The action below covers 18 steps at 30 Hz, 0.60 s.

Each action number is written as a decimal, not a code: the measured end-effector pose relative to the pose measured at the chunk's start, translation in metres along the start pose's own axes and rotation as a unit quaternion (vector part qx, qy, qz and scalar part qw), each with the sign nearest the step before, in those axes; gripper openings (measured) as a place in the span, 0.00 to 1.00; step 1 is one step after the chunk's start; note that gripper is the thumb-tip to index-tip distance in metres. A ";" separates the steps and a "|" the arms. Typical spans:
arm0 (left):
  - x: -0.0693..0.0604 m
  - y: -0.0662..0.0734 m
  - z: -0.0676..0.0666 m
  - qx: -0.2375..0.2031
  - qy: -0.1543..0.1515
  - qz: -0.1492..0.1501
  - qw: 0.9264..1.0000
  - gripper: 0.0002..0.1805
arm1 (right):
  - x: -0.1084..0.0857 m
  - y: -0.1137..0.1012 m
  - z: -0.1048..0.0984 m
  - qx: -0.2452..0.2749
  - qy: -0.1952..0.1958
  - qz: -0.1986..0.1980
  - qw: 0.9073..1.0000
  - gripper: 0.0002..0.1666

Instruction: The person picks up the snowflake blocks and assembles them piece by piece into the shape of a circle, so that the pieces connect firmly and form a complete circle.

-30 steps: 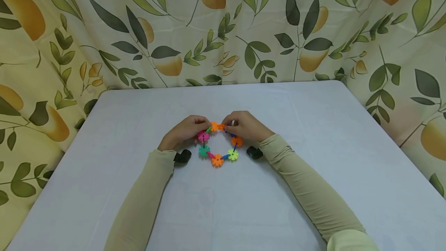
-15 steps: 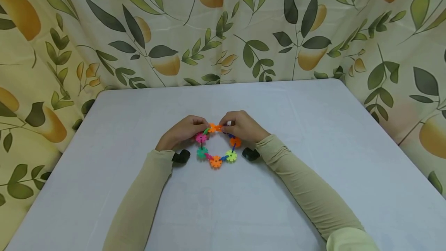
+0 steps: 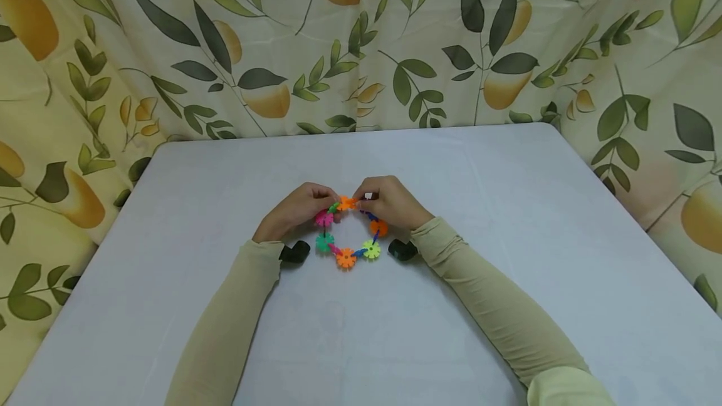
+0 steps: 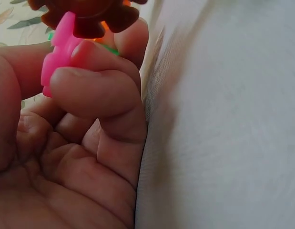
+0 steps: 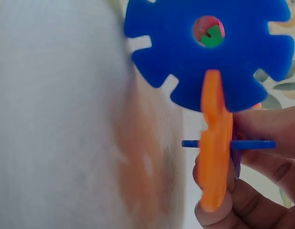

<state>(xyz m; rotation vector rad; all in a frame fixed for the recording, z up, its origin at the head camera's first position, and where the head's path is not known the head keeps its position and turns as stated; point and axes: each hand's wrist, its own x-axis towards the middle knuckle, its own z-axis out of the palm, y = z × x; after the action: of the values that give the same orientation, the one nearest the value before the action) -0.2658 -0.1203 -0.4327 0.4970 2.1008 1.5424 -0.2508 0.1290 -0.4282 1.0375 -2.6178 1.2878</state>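
Observation:
Notched plastic discs, joined edge to edge, form a ring over the white table. Its near side shows an orange disc (image 3: 346, 259), a yellow-green disc (image 3: 371, 249) and a teal disc (image 3: 324, 243). My left hand (image 3: 298, 207) pinches the far left part, by a pink disc (image 3: 324, 218). In the left wrist view, fingers (image 4: 97, 93) curl against that pink disc, below a brownish-red one (image 4: 90, 19). At the far right part, my right hand (image 3: 392, 202) pinches the ring. A blue disc (image 5: 171, 28) and an orange disc on edge (image 5: 215, 162) fill the right wrist view; fingertips are partly hidden.
The white-covered table (image 3: 361, 337) spreads around the ring. A curtain printed with leaves and fruit (image 3: 417, 36) hangs behind the far edge and both sides. Dark devices (image 3: 296, 252) sit at both wrists, under the sleeves' cuffs.
My right hand has shifted slightly left, toward the left hand, and the orange pieces at the ring's far side sit closer together. Both hands keep their hold.

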 end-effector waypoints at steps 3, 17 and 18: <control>0.000 0.000 -0.001 -0.003 0.006 0.000 1.000 0.15 | 0.002 -0.007 0.000 -0.011 0.001 0.015 1.000 0.05; -0.002 -0.001 -0.002 -0.073 0.039 -0.030 0.996 0.18 | 0.001 -0.010 -0.005 0.006 0.048 0.126 0.991 0.04; -0.002 -0.001 -0.003 -0.073 0.045 -0.030 0.996 0.18 | 0.000 -0.009 -0.006 0.007 0.055 0.132 0.990 0.04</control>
<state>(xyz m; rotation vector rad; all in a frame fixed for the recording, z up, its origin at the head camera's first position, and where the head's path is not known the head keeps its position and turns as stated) -0.2658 -0.1239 -0.4331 0.3164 2.0286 1.6976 -0.2476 0.1295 -0.4180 0.6141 -2.7333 1.3698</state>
